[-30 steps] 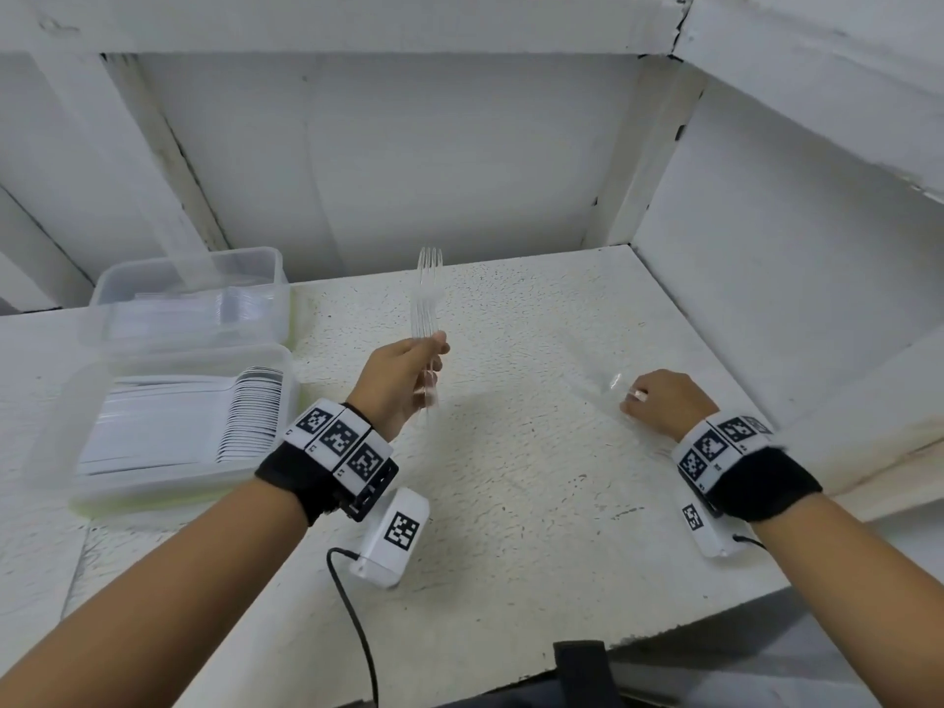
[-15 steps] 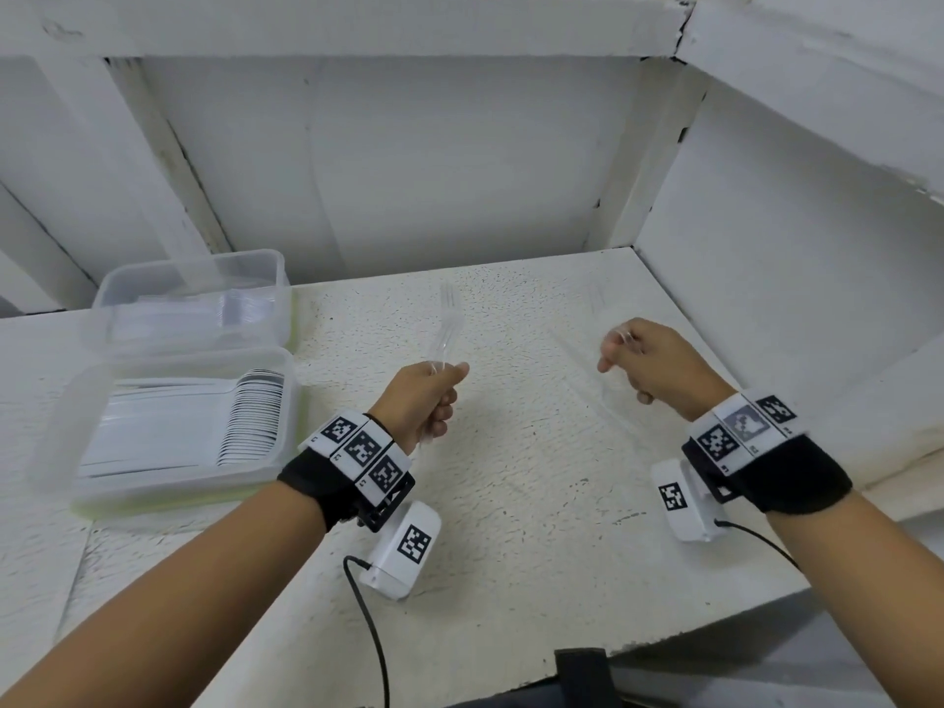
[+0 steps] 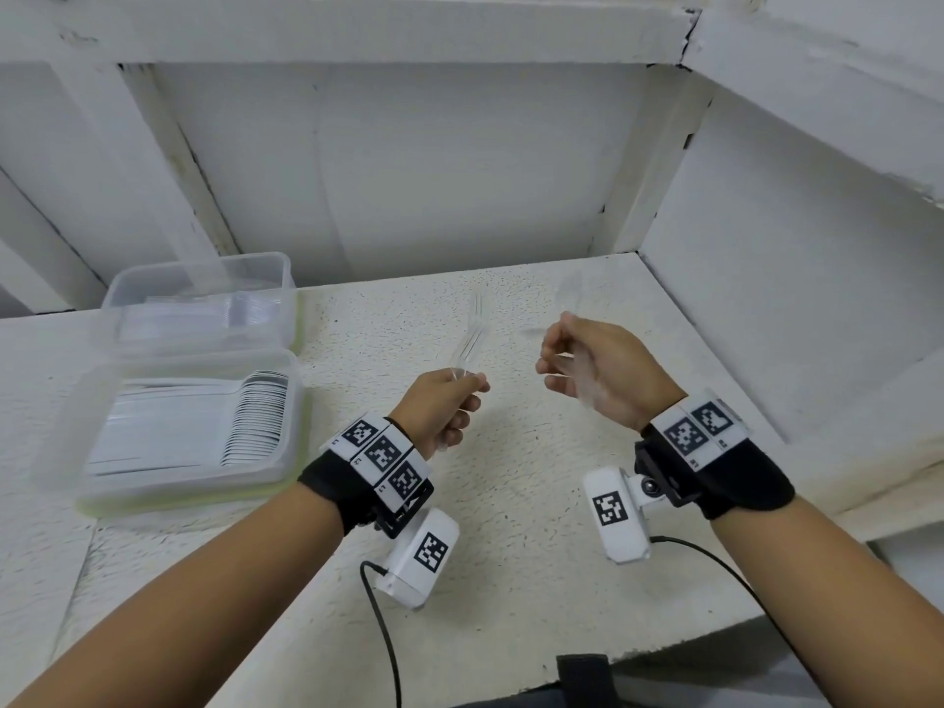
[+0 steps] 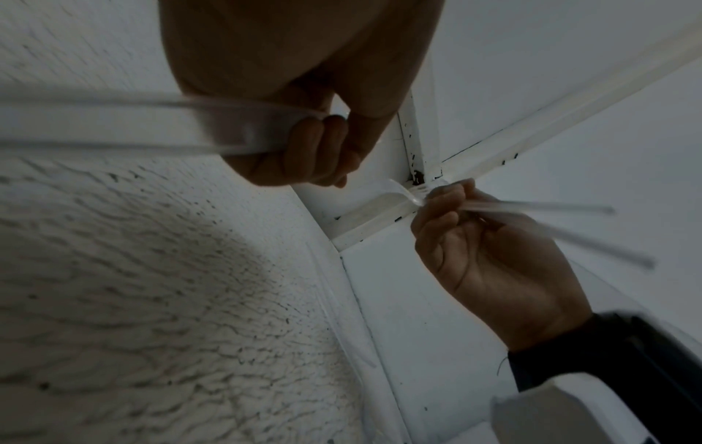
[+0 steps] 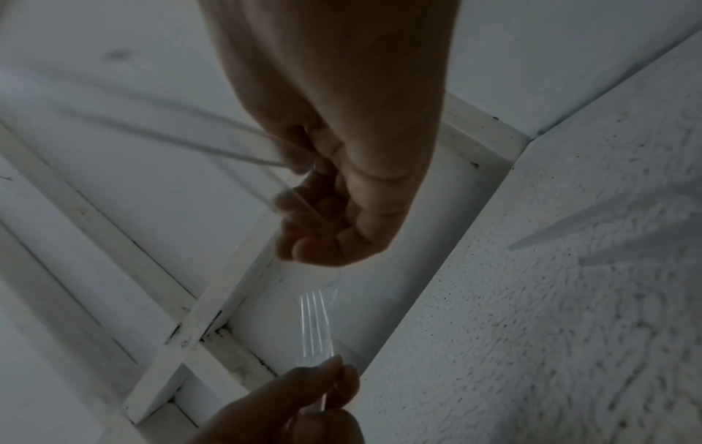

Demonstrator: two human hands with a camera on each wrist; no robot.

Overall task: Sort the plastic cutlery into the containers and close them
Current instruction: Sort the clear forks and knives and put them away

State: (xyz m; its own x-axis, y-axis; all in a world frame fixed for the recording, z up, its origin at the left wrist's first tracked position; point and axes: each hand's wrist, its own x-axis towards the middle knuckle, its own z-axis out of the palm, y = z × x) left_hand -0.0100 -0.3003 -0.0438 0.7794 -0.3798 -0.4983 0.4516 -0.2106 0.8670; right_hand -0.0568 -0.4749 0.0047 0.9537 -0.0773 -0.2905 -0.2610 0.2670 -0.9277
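Two hands raised over the table — left hand pinching a clear fork, right hand gripping blurred clear cutlery.

The bumpy tabletop is white with tiny black specks. Both see-through plastic boxes are clear, with a pale green edge below. Black wristbands carry white squares with black checker patterns. The clear plastic fork looks like glass.

Both hands are raised with fingers curled, the left hand near the right hand.
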